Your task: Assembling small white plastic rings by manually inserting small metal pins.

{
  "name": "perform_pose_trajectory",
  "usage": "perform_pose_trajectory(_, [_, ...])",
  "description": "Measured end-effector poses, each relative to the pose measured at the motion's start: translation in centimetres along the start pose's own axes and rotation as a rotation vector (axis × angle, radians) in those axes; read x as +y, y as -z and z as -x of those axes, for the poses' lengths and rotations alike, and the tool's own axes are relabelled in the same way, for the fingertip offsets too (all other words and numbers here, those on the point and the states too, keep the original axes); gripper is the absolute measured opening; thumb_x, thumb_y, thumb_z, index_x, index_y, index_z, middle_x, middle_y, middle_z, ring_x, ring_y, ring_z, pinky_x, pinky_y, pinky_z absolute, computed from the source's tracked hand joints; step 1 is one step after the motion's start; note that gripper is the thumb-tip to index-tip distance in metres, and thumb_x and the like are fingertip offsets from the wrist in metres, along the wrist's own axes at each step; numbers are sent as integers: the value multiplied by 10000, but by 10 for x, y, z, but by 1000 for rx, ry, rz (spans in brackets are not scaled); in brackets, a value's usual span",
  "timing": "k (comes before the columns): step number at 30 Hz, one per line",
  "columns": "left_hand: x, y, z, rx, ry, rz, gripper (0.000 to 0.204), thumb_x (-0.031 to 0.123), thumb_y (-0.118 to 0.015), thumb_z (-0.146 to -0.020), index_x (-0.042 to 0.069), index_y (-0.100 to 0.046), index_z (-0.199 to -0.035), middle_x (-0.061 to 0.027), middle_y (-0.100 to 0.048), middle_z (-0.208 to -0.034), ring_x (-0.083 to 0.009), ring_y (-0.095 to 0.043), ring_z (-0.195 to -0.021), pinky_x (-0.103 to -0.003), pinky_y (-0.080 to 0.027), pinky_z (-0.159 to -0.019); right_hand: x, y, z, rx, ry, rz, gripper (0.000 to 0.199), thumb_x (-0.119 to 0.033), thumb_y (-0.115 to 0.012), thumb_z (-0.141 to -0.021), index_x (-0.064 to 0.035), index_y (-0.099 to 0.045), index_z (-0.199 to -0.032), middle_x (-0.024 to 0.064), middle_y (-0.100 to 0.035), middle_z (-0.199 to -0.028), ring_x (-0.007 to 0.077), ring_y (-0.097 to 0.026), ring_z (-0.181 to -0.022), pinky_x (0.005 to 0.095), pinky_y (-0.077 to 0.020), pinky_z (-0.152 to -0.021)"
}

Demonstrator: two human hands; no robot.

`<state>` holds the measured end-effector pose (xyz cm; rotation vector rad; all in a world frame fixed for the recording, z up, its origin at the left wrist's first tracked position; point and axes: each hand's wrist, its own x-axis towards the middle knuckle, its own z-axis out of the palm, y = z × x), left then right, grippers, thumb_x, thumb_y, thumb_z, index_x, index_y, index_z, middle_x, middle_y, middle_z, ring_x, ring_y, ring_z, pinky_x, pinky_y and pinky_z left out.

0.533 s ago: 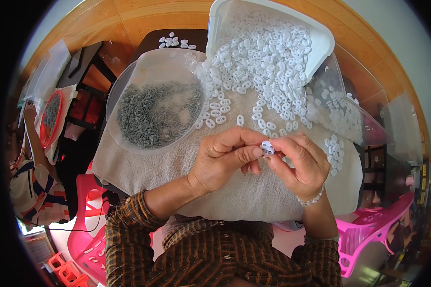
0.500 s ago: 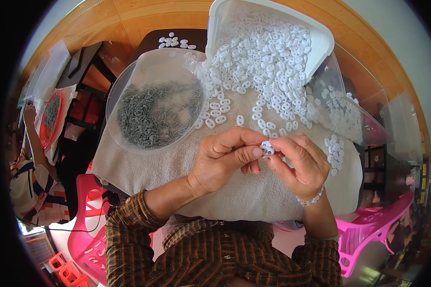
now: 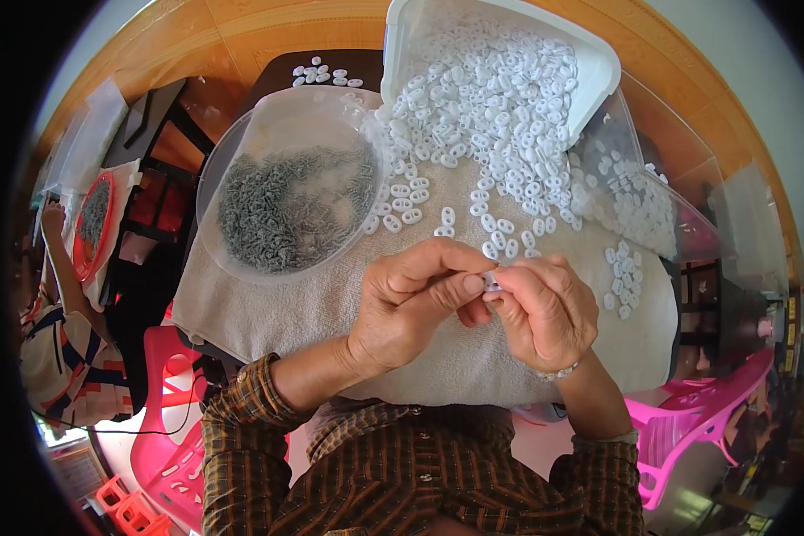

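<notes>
Pinched between the fingertips of both hands is a small white oval plastic piece with holes (image 3: 490, 282), mostly covered by the fingers. My left hand (image 3: 402, 304) grips its left side with thumb and forefinger. From the right, my right hand (image 3: 549, 313), a beaded bracelet at its wrist, has thumb and forefinger closed on the same piece. Just beyond the hands, loose two-holed white ovals (image 3: 500, 234) lie on the beige towel (image 3: 268, 308). To the left, a round clear tub (image 3: 207, 192) holds a heap of small grey spring-like parts (image 3: 268, 214).
A tipped white bin (image 3: 603, 76) spills white ovals across the far side. Right of it sits a clear plastic bag (image 3: 643, 214) of white pieces, with a small group of ovals (image 3: 623, 281) nearer. Pink chairs (image 3: 697, 424) flank the table. Another person's arm (image 3: 62, 259) shows at far left.
My right hand has shifted slightly left and turned inward, and its fingers now cover more of the white piece. The left hand stays nearly in place.
</notes>
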<state>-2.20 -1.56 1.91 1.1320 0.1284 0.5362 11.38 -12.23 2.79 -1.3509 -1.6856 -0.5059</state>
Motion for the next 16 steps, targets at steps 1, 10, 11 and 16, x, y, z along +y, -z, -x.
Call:
perform_pose_trajectory(1, [0, 0, 1, 3, 2, -5, 122, 22, -542, -897, -14, -603, -996, -51, -628, -822, -90, -595, -703, -222, -512, -643, -1, -1, 0, 4, -1, -5, 228, -66, -695, -779, 27, -604, -966, 113, -598, -818, 222, -579, -615, 294, -465, -511])
perform_pose_trajectory(10, [-5, -6, -9, 36, -60, -55, 143, 2, -526, -897, -10, -520, -1040, -99, -623, -883, -132, -598, -685, -246, -518, -615, 0, 4, -8, 37, -190, 47, 213, -7, -683, -696, 8, -623, -900, 78, -600, -785, 196, -573, -573, 280, -456, -476])
perform_pose_trajectory(11, [-6, -5, -8, 41, -63, -66, 161, 14, -530, -900, -2, -504, -1057, -97, -624, -884, -130, -596, -692, -241, -511, -616, 2, 5, -6, -27, -275, -64, 191, -15, -667, -703, -9, -624, -888, 71, -600, -774, 197, -582, -570, 283, -459, -482])
perform_pose_trajectory(16, [-15, 7, -15, -25, 185, -405, 241, 90, -533, -916, 50, -469, -1145, -116, -642, -915, -159, -599, -670, -257, -514, -638, 27, 35, -1, -228, -499, 68, 118, -29, -637, -759, -48, -646, -874, 74, -640, -749, 193, -602, -562, 267, -472, -507])
